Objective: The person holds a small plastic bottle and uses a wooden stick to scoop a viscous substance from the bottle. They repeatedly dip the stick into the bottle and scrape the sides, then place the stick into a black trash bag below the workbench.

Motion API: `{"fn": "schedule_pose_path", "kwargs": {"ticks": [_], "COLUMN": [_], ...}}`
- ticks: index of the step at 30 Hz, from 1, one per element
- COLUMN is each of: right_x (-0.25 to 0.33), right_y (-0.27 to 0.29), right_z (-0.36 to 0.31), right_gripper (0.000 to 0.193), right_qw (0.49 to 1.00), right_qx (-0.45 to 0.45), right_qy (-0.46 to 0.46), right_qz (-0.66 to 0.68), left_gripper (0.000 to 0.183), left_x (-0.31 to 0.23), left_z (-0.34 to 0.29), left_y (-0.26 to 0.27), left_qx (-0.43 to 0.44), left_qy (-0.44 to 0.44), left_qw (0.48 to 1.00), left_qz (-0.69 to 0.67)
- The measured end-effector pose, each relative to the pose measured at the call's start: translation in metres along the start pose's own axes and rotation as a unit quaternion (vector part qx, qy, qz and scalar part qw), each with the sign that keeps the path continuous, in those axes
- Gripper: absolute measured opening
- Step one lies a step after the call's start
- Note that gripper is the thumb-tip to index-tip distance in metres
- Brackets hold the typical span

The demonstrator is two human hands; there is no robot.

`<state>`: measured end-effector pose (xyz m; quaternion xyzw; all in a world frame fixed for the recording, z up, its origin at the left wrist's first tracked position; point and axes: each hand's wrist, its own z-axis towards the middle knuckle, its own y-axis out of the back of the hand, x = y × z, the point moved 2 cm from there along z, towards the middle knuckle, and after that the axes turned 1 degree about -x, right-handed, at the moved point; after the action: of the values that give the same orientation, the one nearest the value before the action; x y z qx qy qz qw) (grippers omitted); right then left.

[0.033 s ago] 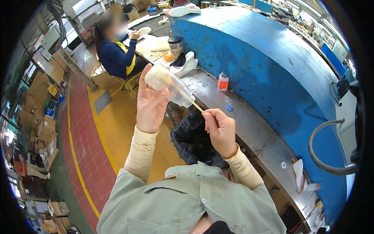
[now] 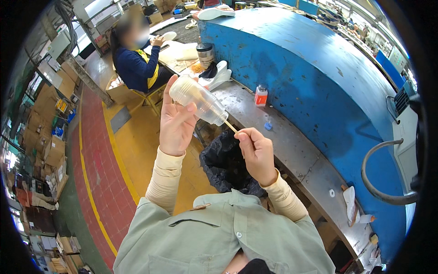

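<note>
A clear plastic bottle (image 2: 200, 101) lies tilted in the air, its narrow mouth pointing down to the right. My left hand (image 2: 176, 124) grips its wide end, with the thumb across the near side. From the mouth sticks a thin pale stick (image 2: 232, 127), its outer end pinched between thumb and fingers of my right hand (image 2: 256, 153). How far the stick reaches inside is hard to make out through the cloudy plastic. Below both hands gapes a bin lined with a black bag (image 2: 214, 160).
A metal ledge (image 2: 292, 150) along a blue wall holds a small bottle with a red label (image 2: 261, 97), a blue cap (image 2: 268, 125), a white ring (image 2: 332, 193) and a shoe (image 2: 349, 203). White soles (image 2: 220, 75) lie near a seated co-worker (image 2: 141, 68).
My right hand has edged very slightly left, toward the bottle's mouth, with the stick. My left hand and the bottle look almost unmoved.
</note>
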<state>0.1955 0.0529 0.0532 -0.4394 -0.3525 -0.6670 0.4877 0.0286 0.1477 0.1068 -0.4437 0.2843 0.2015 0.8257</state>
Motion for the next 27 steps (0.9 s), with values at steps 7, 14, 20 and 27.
{"fn": "schedule_pose_path", "kwargs": {"ticks": [7, 14, 20, 27], "right_x": [-0.006, -0.013, 0.001, 0.011], "right_y": [-0.005, 0.001, -0.008, -0.006], "right_z": [0.0, 0.0, 0.001, 0.006], "right_gripper": [0.015, 0.012, 0.012, 0.011], "right_qw": [0.996, 0.997, 0.991, 0.995], "right_qx": [-0.031, 0.06, -0.077, -0.017], "right_qy": [0.027, -0.034, 0.102, 0.076], "right_qz": [0.078, 0.032, 0.027, -0.054], "left_gripper": [0.06, 0.046, 0.041, 0.045], "left_x": [0.0, 0.004, 0.005, 0.006], "left_z": [0.002, 0.004, 0.003, 0.002], "left_y": [-0.002, -0.002, 0.003, -0.002], "left_qx": [0.014, -0.022, -0.015, -0.015], "left_qy": [0.014, -0.02, -0.016, 0.004], "left_qw": [0.999, 0.998, 1.0, 0.999], "left_qz": [-0.031, 0.054, 0.017, -0.051]}}
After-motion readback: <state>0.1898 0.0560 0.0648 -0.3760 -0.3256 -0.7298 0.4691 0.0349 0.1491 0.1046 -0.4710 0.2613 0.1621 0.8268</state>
